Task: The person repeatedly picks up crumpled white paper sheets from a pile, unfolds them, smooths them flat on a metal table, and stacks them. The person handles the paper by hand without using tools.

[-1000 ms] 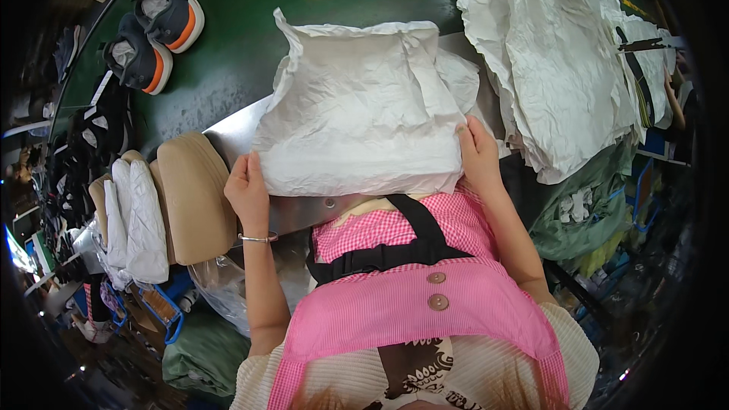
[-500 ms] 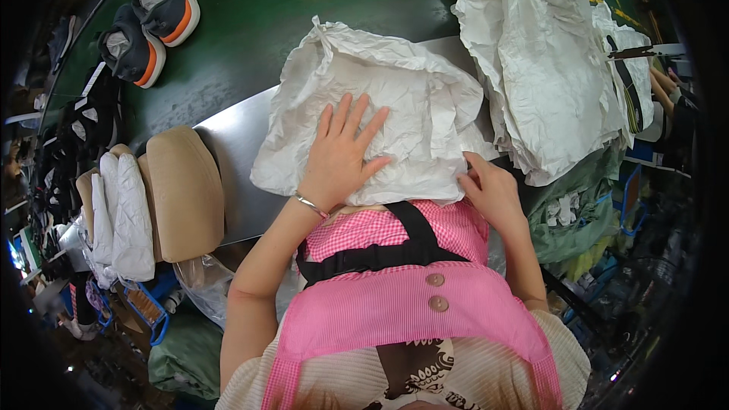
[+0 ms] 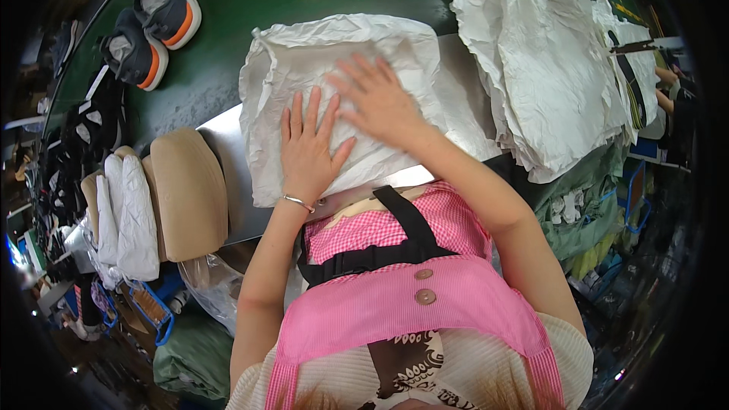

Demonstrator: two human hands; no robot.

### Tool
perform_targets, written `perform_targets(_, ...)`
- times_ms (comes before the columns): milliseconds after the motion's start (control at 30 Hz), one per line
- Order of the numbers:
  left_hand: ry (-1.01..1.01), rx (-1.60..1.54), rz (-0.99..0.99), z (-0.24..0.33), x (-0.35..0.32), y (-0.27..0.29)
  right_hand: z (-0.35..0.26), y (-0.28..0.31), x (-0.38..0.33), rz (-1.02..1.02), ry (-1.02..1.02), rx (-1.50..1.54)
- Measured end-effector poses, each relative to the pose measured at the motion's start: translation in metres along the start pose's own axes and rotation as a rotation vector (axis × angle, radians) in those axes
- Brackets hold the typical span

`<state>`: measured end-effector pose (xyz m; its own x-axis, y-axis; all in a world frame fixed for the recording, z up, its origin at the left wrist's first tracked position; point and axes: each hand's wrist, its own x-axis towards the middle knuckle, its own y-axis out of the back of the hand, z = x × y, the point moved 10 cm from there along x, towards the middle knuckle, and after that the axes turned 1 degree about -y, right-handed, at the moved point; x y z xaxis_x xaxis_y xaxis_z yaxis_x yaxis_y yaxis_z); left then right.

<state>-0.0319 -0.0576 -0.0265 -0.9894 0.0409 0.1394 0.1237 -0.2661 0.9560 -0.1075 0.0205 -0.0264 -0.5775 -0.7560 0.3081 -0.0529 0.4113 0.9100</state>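
A crumpled sheet of white paper lies in front of me on a metal plate, with folded edges along its left and top sides. My left hand rests flat on the left half of the paper, fingers spread, a bracelet at the wrist. Across the middle of the sheet is my right hand, also stretched out flat; its fingers are smeared by motion. Neither hand grips anything.
A stack of crumpled white paper is at the right. Dark shoes with orange and white soles stand at the far left on the green table. Nearer left are a tan padded form and white-wrapped pieces.
My right hand has left the paper's lower right edge and come onto its middle. The paper has shifted left and lies flatter and squarer. My left hand has moved slightly left.
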Motion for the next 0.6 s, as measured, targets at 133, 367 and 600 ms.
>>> perform_targets(133, 0.033, -0.034, 0.023, -0.003, 0.001, 0.004, 0.066, 0.021, -0.01, -0.064, -0.204, -0.239)
perform_targets(367, 0.066, -0.025, 0.001, -0.007, 0.001, 0.002, 0.096, 0.093, -0.038, 0.099, -0.458, -0.099)
perform_targets(600, 0.106, -0.272, -0.047, -0.025, 0.013, -0.004, -0.022, 0.008, -0.021, -0.066, -0.13, 0.059)
